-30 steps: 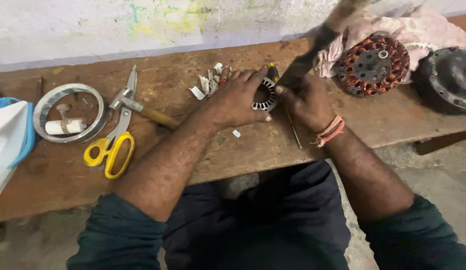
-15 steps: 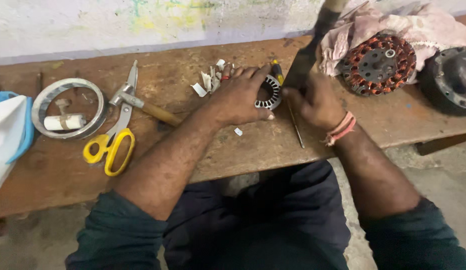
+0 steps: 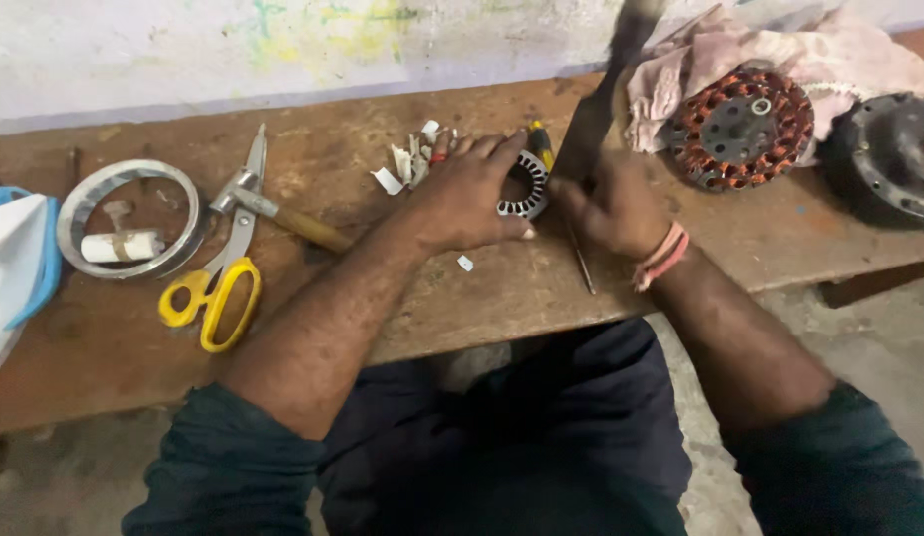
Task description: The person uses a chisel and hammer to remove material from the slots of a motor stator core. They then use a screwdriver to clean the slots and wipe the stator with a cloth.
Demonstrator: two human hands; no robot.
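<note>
My left hand (image 3: 464, 195) presses down on a small silver ring-shaped motor stator (image 3: 523, 187) on the wooden bench (image 3: 383, 298), fingers curled over its left side. My right hand (image 3: 613, 206), with a pink wristband, grips a long dark flat tool (image 3: 603, 94) that rises up and away from the stator's right edge; the tool is blurred. A thin metal rod (image 3: 581, 266) lies on the bench under my right hand. A yellow-handled screwdriver tip (image 3: 537, 139) shows just behind the stator.
Yellow-handled scissors (image 3: 216, 288) and a wooden-handled tool (image 3: 283, 220) lie left. A metal ring (image 3: 134, 218) holds a white roll. White scraps (image 3: 407, 164) sit behind my left hand. A copper-wound stator (image 3: 748, 125) on cloth and a dark motor housing (image 3: 889, 159) are at right.
My right hand and the dark tool shifted a little and blur with motion. My left hand stays on the small stator.
</note>
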